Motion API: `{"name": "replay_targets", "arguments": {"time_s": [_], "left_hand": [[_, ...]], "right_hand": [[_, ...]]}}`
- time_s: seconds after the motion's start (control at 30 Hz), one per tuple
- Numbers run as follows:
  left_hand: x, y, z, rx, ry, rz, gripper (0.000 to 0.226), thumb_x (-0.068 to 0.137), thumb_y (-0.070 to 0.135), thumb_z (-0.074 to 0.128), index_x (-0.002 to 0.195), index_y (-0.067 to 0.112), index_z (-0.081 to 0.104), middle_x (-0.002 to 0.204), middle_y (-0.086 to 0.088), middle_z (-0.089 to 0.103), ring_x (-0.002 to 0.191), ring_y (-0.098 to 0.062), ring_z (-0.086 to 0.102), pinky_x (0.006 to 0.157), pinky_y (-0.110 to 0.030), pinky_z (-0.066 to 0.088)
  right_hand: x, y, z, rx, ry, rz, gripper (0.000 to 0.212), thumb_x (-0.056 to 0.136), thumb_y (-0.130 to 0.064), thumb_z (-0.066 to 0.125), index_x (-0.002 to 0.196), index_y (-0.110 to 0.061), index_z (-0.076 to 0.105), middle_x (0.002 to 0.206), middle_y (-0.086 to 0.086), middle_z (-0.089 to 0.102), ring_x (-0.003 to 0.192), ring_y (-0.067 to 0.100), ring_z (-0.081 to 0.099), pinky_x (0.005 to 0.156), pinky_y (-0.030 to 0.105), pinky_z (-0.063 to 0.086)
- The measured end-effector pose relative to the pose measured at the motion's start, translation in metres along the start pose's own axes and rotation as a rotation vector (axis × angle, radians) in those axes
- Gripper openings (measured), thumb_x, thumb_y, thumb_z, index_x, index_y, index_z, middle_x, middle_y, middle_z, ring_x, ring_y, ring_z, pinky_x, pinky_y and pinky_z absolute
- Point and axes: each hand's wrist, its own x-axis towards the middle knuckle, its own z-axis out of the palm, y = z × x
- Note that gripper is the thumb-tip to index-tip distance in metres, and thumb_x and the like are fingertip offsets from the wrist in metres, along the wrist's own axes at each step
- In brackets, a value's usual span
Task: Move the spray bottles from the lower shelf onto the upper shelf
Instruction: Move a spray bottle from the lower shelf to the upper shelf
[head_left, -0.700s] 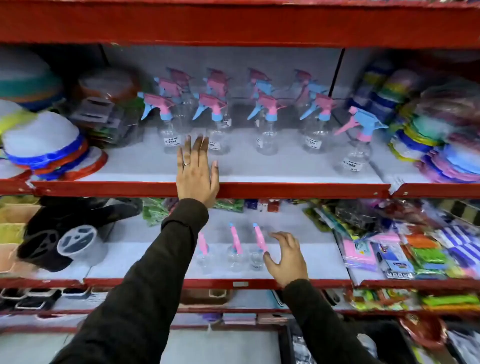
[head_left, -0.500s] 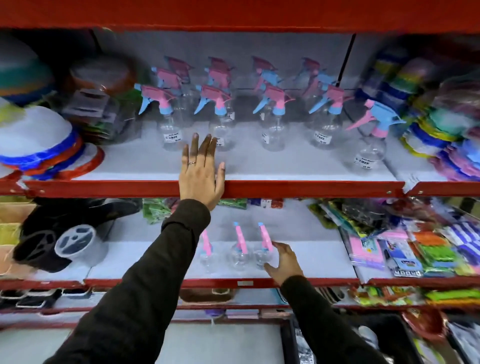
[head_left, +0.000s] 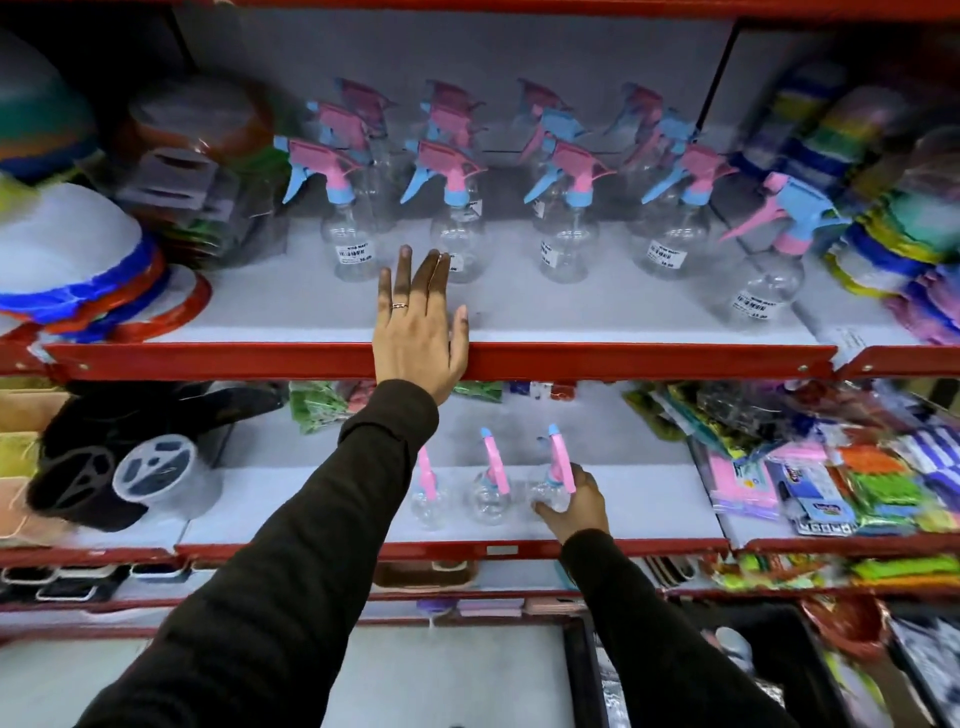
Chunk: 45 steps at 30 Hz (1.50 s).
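Three clear spray bottles with pink and blue heads stand in a row on the lower shelf (head_left: 649, 499). My right hand (head_left: 574, 506) is closed around the rightmost one (head_left: 550, 488). The middle bottle (head_left: 488, 499) and the left bottle (head_left: 428, 501) stand free; my left sleeve partly hides the left one. My left hand (head_left: 418, 332) lies flat, fingers spread, over the red front edge of the upper shelf (head_left: 649, 358). Several more clear spray bottles (head_left: 566, 218) stand in rows on that upper shelf behind my left hand.
Stacked white, blue and red bowls (head_left: 78, 270) fill the upper shelf's left end; colourful stacked goods (head_left: 898, 228) crowd its right end. On the lower shelf, black items (head_left: 114, 457) sit at the left and packaged goods (head_left: 831, 467) at the right.
My right hand has moved left and closed around the rightmost lower bottle. My left hand has stayed flat on the upper shelf's edge. The view has moved closer.
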Motion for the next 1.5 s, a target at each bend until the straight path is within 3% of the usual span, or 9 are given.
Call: {"name": "replay_targets", "arguments": {"time_s": [0.2, 0.33, 0.57, 0.83, 1.0, 1.07, 1.17, 1.33, 1.5], "left_hand": [[0.0, 0.0, -0.002, 0.009, -0.028, -0.01, 0.062, 0.1, 0.037, 0.026, 0.153, 0.006, 0.03, 0.162, -0.009, 0.031, 0.155, -0.028, 0.007, 0.125, -0.049, 0.006], [-0.001, 0.0, -0.006, 0.028, -0.057, -0.014, 0.062, 0.1, 0.037, 0.024, 0.154, 0.005, 0.026, 0.163, -0.009, 0.028, 0.155, -0.028, 0.005, 0.125, -0.049, 0.004], [-0.002, 0.003, -0.011, 0.023, -0.084, -0.011, 0.063, 0.1, 0.036, 0.025, 0.155, 0.005, 0.025, 0.164, -0.01, 0.026, 0.155, -0.028, 0.005, 0.125, -0.043, -0.006], [-0.002, 0.001, -0.012, -0.013, -0.059, -0.016, 0.063, 0.099, 0.036, 0.026, 0.153, 0.004, 0.028, 0.162, -0.011, 0.029, 0.155, -0.029, 0.009, 0.125, -0.042, -0.006], [-0.002, 0.0, -0.012, -0.014, -0.073, -0.009, 0.065, 0.098, 0.036, 0.026, 0.154, 0.003, 0.027, 0.163, -0.012, 0.027, 0.155, -0.03, 0.008, 0.126, -0.045, -0.001], [-0.002, 0.0, -0.012, -0.027, -0.07, -0.011, 0.065, 0.098, 0.037, 0.026, 0.153, 0.003, 0.029, 0.163, -0.012, 0.028, 0.154, -0.03, 0.009, 0.126, -0.045, 0.0], [-0.002, 0.0, -0.012, -0.033, -0.056, -0.008, 0.065, 0.097, 0.037, 0.026, 0.153, 0.004, 0.03, 0.162, -0.012, 0.03, 0.154, -0.03, 0.011, 0.126, -0.045, 0.001], [-0.002, -0.001, -0.011, -0.011, -0.059, -0.006, 0.065, 0.098, 0.038, 0.026, 0.154, 0.005, 0.028, 0.163, -0.01, 0.027, 0.155, -0.029, 0.008, 0.126, -0.043, -0.003], [-0.001, -0.001, -0.008, 0.01, -0.058, -0.004, 0.066, 0.097, 0.039, 0.023, 0.154, 0.006, 0.028, 0.164, -0.009, 0.026, 0.155, -0.028, 0.007, 0.125, -0.041, -0.007]], "right_hand": [[-0.02, -0.019, -0.037, 0.059, 0.116, -0.14, 0.057, 0.061, -0.023, 0.09, 0.107, -0.026, 0.056, 0.103, -0.001, 0.061, 0.094, 0.018, 0.059, 0.083, 0.025, 0.046], [-0.035, -0.035, -0.058, 0.038, 0.189, -0.287, 0.06, 0.06, -0.029, 0.09, 0.109, -0.025, 0.055, 0.101, -0.003, 0.057, 0.089, 0.015, 0.055, 0.077, 0.03, 0.052], [-0.057, -0.067, -0.086, 0.029, 0.238, -0.509, 0.063, 0.06, -0.038, 0.084, 0.113, -0.04, 0.05, 0.106, -0.007, 0.057, 0.091, 0.005, 0.055, 0.072, 0.014, 0.045], [-0.058, -0.111, -0.112, 0.073, 0.347, -0.66, 0.06, 0.061, -0.046, 0.082, 0.112, -0.041, 0.051, 0.099, -0.021, 0.05, 0.09, -0.005, 0.053, 0.073, 0.004, 0.04], [-0.045, -0.156, -0.132, 0.127, 0.459, -0.739, 0.055, 0.063, -0.046, 0.084, 0.109, -0.028, 0.059, 0.095, -0.017, 0.052, 0.09, -0.012, 0.053, 0.077, 0.001, 0.037], [-0.037, -0.173, -0.139, 0.126, 0.498, -0.756, 0.051, 0.063, -0.048, 0.083, 0.103, -0.029, 0.057, 0.088, -0.023, 0.047, 0.081, -0.008, 0.052, 0.07, 0.002, 0.035], [-0.022, -0.196, -0.146, 0.151, 0.506, -0.7, 0.06, 0.061, -0.051, 0.081, 0.112, -0.031, 0.059, 0.095, -0.02, 0.05, 0.081, -0.001, 0.053, 0.069, 0.008, 0.041], [0.009, -0.217, -0.146, 0.112, 0.463, -0.6, 0.067, 0.064, -0.054, 0.079, 0.121, -0.024, 0.061, 0.11, -0.006, 0.056, 0.09, 0.015, 0.056, 0.082, 0.029, 0.053], [0.034, -0.219, -0.141, 0.061, 0.409, -0.521, 0.064, 0.066, -0.051, 0.081, 0.119, -0.021, 0.062, 0.112, 0.003, 0.06, 0.099, 0.023, 0.059, 0.089, 0.034, 0.053]]}}
